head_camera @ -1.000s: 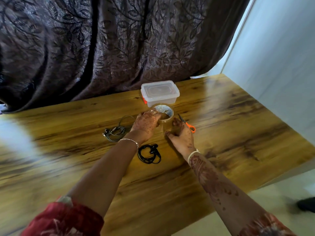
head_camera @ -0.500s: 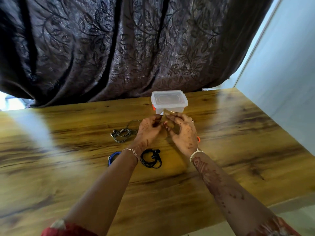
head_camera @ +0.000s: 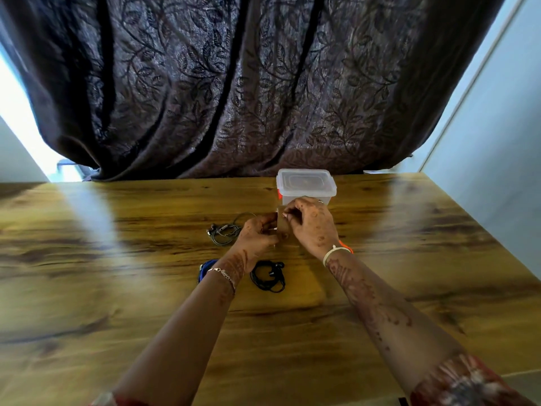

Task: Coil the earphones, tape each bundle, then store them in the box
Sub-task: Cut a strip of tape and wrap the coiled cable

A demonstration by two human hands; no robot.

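A second ago only our left hand (head_camera: 257, 234) held the tape roll (head_camera: 282, 226). Now both hands have it, raised in front of the box (head_camera: 306, 186) near the far edge of the table (head_camera: 117, 288). The left hand grips it and our right hand (head_camera: 314, 228) pinches its rim, probably searching for the tape end. The black earphones (head_camera: 268, 276) wait coiled, nearer to us.

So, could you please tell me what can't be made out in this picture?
Head view:
Tape: mostly hidden between left hand and right hand; peeled strip unclear.
Scissors: only an orange bit shows behind the right wrist.
Blue earphones: mostly behind the left wrist.
Box: contents hidden by cloudy lid.
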